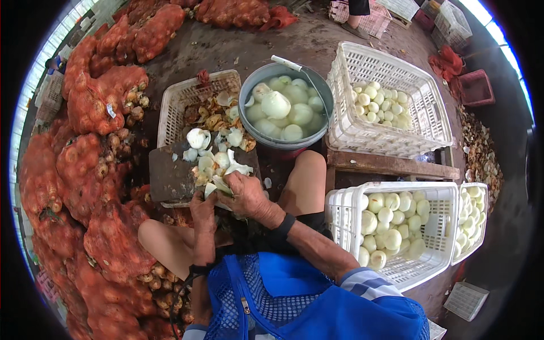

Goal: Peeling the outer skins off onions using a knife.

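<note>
Over the near edge of a dark wooden board (170,170), my two hands are close together. My right hand (247,196), wearing a black wristband, has its fingers curled round a pale green-white piece of onion (221,185). Beside it, my left hand (203,211) is closed, its fingertips at a white sliver; what lies inside its grip is mostly hidden. Peeled skins and layers (209,164) are heaped on the board just beyond my fingers. A whitish onion (198,138) sits at the board's far edge.
A bucket (247,122) of peeled onions in water stands ahead. White crates (391,141) of peeled onions flank my right, one raised on a wooden bench (391,164). Red mesh sacks (105,102) of unpeeled onions pile up left. A peelings basket (170,113) adjoins the board.
</note>
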A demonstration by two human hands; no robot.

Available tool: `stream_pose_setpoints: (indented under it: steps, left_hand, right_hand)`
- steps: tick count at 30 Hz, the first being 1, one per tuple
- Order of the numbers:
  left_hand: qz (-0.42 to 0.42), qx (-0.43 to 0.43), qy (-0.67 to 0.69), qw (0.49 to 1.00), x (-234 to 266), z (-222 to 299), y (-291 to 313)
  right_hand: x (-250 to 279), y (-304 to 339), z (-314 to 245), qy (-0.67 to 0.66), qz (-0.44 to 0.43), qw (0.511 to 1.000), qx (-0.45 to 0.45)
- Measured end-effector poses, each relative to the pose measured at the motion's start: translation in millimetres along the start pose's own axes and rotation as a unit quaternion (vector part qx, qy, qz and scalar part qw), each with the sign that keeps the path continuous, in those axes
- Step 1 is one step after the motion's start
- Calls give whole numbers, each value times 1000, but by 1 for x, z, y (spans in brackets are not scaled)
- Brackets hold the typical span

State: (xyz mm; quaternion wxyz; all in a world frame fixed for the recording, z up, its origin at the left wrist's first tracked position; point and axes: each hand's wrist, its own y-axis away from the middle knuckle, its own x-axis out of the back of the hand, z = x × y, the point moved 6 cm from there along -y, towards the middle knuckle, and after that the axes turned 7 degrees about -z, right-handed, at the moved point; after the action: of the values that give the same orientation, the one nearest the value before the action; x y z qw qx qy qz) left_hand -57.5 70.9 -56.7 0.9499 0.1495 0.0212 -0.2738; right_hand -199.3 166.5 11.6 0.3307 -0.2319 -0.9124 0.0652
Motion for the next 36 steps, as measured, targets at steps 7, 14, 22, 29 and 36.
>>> stream_pose_setpoints:
  steps: [7, 14, 22, 29, 36]
  left_hand:
    - [22, -108, -320, 941, -6, 29, -2]
    - [-40, 27, 194, 980, -42, 39, -1]
    - [-89, 13, 230, 969, -65, 52, 0]
    - [-118, -23, -59, 991, -63, 58, 4]
    - [-92, 8, -6, 996, -10, 62, 12]
  right_hand:
    - [39, -10, -24, -67, 110, 991, 20]
    - [11, -11, 24, -527, -56, 823, -204]
    - [22, 0, 39, -507, -58, 825, -242]
    - [9, 5, 52, -644, -16, 723, -248]
    - [95, -45, 118, -618, 264, 703, -232]
